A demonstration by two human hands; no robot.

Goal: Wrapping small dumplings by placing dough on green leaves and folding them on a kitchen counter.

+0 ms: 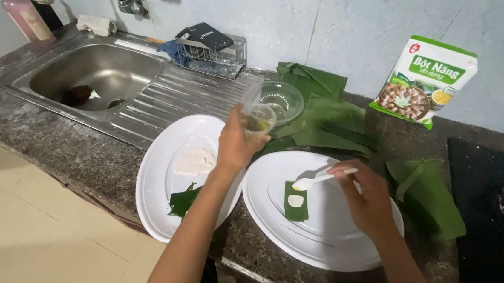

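Leaf strip (296, 201) with white dough dab lay on right white plate (331, 237) | left hand (235, 146) grip wrapped around clear cup (258, 119) above left plate (160, 196) | right hand (367, 201) grip pinched white spoon (321, 179) over strip | granite surface (54, 145)

A steel sink (100, 75) is set into the speckled stone worktop (54, 145), a pink bottle (28, 18) at its far corner. A wire rack (212, 52) stands behind the drainboard. A clear glass bowl (282, 100) rests beside folded green leaves (328, 117). A green-and-white packet (424, 80) leans against the wall.
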